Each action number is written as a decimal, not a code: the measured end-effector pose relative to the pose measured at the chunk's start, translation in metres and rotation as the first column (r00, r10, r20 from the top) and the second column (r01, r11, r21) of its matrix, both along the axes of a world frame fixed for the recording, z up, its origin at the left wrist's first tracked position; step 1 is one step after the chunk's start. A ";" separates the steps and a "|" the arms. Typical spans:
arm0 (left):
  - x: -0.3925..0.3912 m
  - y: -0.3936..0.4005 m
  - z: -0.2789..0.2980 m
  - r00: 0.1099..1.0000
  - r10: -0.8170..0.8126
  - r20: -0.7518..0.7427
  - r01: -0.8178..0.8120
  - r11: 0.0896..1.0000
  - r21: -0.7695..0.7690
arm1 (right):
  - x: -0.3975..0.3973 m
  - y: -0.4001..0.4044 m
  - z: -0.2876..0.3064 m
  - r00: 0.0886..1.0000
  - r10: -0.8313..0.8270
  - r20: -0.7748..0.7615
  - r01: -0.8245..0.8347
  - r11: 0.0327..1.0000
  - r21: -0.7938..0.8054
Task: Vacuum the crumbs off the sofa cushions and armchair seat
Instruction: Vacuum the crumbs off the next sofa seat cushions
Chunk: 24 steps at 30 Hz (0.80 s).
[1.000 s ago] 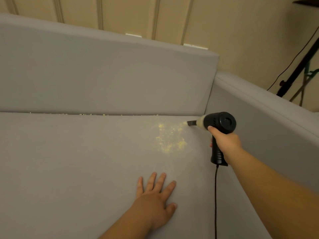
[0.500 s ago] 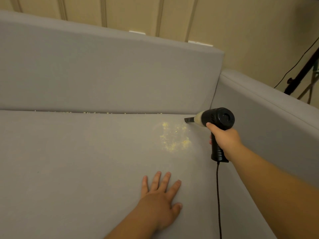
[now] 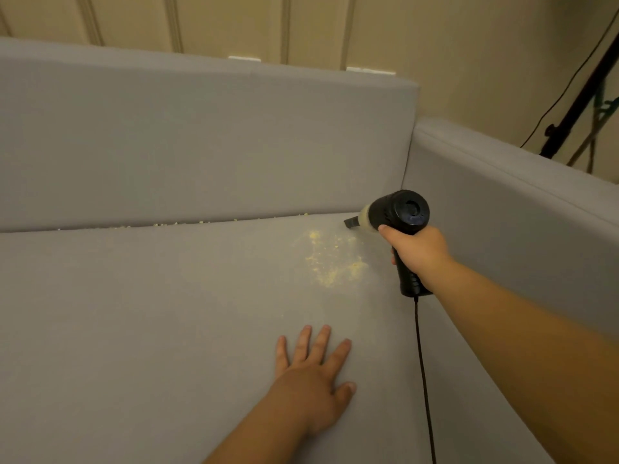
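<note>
Fingers (image 3: pixel 407 237) of my right hand (image 3: pixel 418 252) are curled tight round the grip of the handheld vacuum (image 3: pixel 400 226), thumb side up against the black body, so that hand has a firm hold of the tool. My left hand (image 3: pixel 313 380) lies palm down on the seat cushion (image 3: pixel 150 313), its fingers straight and spread, holding nothing, only pressing flat on the grey fabric.

I have the vacuum pointing left, its dark nozzle (image 3: pixel 351 223) down at the back of the seat, close to the corner where the back cushion (image 3: pixel 201 145) meets the armrest (image 3: pixel 502 202). I cannot tell whether the nozzle tip touches the fabric. A black cord (image 3: pixel 422 370) hangs from the bottom of the grip and runs down along the seat beside my right forearm.

I see a patch of yellow crumbs (image 3: pixel 330 259) scattered on the seat just below and left of the nozzle, between the vacuum and my left hand. A thin line of more crumbs (image 3: pixel 174 224) sits along the crease where seat and back cushion meet, stretching away to the left.

Behind the sofa I see a panelled cream wall (image 3: pixel 234 25), and at the upper right a dark stand (image 3: pixel 582 95) with a thin cable.
</note>
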<state>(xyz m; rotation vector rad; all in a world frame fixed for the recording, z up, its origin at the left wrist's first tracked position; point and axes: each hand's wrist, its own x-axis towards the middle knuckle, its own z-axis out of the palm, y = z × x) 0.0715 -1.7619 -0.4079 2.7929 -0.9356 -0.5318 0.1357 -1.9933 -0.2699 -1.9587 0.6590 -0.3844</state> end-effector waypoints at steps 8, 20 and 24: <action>-0.001 0.001 0.004 1.000 -0.004 -0.014 0.004 1.000 0.016 | -0.018 -0.008 -0.007 0.998 -0.059 0.018 0.058 0.997 0.051; -0.002 0.000 0.006 1.000 0.000 -0.015 0.000 1.000 0.028 | -0.042 -0.006 -0.010 0.998 -0.059 0.026 0.058 0.997 0.045; -0.001 -0.001 0.005 1.000 0.000 -0.012 0.000 0.999 0.038 | -0.062 0.000 -0.018 0.999 -0.040 0.020 0.037 0.991 0.127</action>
